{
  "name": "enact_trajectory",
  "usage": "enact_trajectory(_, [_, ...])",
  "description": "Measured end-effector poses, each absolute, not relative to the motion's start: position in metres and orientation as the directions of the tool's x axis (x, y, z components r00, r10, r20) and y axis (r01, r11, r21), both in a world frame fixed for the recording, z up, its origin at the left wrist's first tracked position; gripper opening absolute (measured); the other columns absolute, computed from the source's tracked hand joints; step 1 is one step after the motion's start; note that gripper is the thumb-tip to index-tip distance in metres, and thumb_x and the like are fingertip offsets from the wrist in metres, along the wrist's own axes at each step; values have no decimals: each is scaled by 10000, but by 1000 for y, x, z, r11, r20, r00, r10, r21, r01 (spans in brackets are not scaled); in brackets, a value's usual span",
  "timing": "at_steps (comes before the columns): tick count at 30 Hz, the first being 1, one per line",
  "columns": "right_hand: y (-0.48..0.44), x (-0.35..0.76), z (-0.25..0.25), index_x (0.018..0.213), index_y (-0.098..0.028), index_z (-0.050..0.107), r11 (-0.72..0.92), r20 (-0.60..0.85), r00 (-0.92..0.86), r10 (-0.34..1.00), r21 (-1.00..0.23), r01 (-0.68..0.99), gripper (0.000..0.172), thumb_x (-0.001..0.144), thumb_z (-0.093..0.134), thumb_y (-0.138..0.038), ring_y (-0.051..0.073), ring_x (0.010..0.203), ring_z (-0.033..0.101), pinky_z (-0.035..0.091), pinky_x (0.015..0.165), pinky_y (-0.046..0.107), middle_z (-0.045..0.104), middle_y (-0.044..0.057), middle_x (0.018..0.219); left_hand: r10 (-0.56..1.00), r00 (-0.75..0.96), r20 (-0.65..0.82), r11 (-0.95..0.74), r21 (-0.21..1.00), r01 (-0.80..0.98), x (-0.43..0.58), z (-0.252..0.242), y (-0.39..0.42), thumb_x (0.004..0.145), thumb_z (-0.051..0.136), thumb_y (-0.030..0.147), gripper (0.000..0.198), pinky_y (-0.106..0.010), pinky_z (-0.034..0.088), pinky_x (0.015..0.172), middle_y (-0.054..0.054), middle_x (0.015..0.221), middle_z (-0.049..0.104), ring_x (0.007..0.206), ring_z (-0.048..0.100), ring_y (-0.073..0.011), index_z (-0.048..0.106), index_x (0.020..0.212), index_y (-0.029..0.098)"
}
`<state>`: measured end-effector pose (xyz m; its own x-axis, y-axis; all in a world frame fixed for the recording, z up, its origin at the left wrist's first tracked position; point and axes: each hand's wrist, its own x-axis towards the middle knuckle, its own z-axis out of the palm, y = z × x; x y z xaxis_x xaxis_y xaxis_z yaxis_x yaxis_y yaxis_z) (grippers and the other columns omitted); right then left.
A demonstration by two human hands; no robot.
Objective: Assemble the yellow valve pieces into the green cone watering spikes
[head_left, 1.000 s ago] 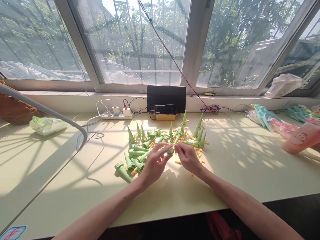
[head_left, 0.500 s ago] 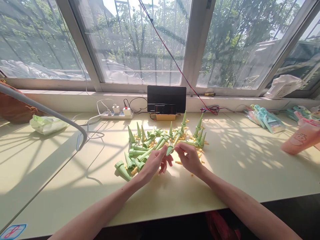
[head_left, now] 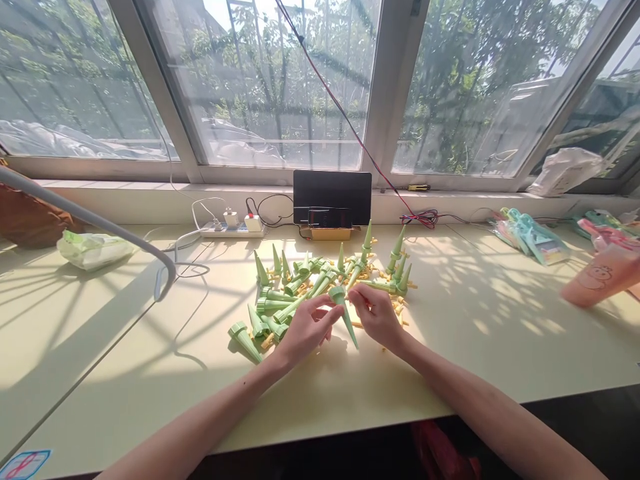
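My left hand (head_left: 311,328) holds a green plastic watering spike (head_left: 347,325) between thumb and fingers, ribbed cap up and point slanting down toward me. Close beside the cap, my right hand (head_left: 376,312) is closed in a pinch; whatever its fingertips hold is too small or hidden to name. Just beyond both hands spreads a pile of similar green spikes (head_left: 273,304), some lying, others standing point up. Small yellow stick-like pieces (head_left: 399,308) are scattered among them and by my right hand.
A black tablet (head_left: 333,193) leans at the back, near a power strip (head_left: 235,231). On the left are a grey curved tube (head_left: 100,220) and a wipes pack (head_left: 93,250). Rightward, a pink cup (head_left: 597,277) and bagged pastel items (head_left: 535,239) sit on the table.
The spike in my left hand has turned: its point faced me foreshortened, and now its whole length shows, slanting downward. My right hand has barely moved.
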<state>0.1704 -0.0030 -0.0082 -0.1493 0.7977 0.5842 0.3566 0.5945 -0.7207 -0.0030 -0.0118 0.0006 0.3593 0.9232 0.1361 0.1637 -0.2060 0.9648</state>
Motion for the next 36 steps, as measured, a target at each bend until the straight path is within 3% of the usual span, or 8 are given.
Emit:
enact_trajectory(6, [-2, 169, -9, 626, -200, 368, 577, 560, -157, 813, -741, 344, 353, 958, 439, -296, 109, 550, 322, 280, 528, 251, 368, -38, 586, 893, 249, 375, -432, 870, 239, -4, -11, -7, 788, 708, 419, 320, -193, 386, 413, 47, 607, 463, 462, 467, -69, 537, 702, 163])
enact_trajectory(10, [-3, 169, -9, 623, -200, 363, 566, 547, -159, 822, -753, 337, 360, 958, 442, -304, 107, 545, 312, 275, 526, 251, 359, -40, 581, 804, 232, 548, -595, 738, 318, -6, -14, -4, 818, 699, 342, 192, -197, 422, 467, 3, 780, 559, 521, 458, -59, 676, 907, 174])
enact_trajectory(13, [-3, 168, -9, 624, -200, 368, 562, 538, -169, 826, -758, 333, 361, 961, 439, -309, 106, 539, 312, 274, 523, 249, 354, -42, 573, 741, 228, 631, -665, 646, 374, -7, -12, -4, 840, 685, 310, 305, -192, 422, 481, -6, 822, 609, 525, 448, -57, 677, 1135, 233])
enact_trajectory(19, [-2, 168, -9, 624, -197, 368, 567, 544, -167, 822, -756, 327, 361, 964, 438, -299, 102, 538, 312, 276, 525, 247, 348, -45, 572, 688, 211, 694, -701, 562, 438, -9, -14, -4, 845, 684, 269, 324, -179, 410, 473, -7, 884, 646, 493, 429, -35, 676, 1169, 266])
enact_trajectory(25, [0, 170, -12, 660, -194, 418, 575, 587, -67, 807, -753, 321, 331, 972, 438, -304, 99, 533, 336, 285, 525, 246, 374, -47, 575, 816, 173, 552, -571, 718, 398, -4, -11, -7, 866, 636, 313, 339, -201, 441, 478, -26, 902, 651, 488, 465, -50, 640, 1192, 221])
enact_trajectory(28, [1, 171, -11, 676, -195, 438, 583, 612, -14, 791, -746, 322, 313, 973, 438, -292, 96, 516, 344, 295, 521, 243, 371, -53, 559, 934, 139, 330, -356, 899, 254, -1, -4, -9, 895, 566, 440, 337, -197, 385, 394, -41, 796, 651, 420, 476, -55, 680, 983, 135])
enact_trajectory(31, [0, 170, -9, 665, -194, 433, 615, 638, -49, 769, -715, 333, 310, 965, 447, -271, 97, 526, 350, 301, 526, 242, 384, -49, 567, 959, 260, 110, -137, 987, 89, -1, 2, -9, 922, 434, 567, 555, -205, 332, 355, -40, 630, 605, 353, 455, -65, 684, 785, 91])
enact_trajectory(36, [-2, 171, -7, 647, -190, 437, 649, 624, -195, 756, -678, 345, 322, 962, 427, -254, 102, 560, 383, 316, 544, 242, 438, -28, 604, 871, 490, -33, 83, 993, -82, -2, 0, -5, 911, 369, 644, 662, -216, 335, 349, -104, 720, 664, 383, 493, -91, 695, 825, 74])
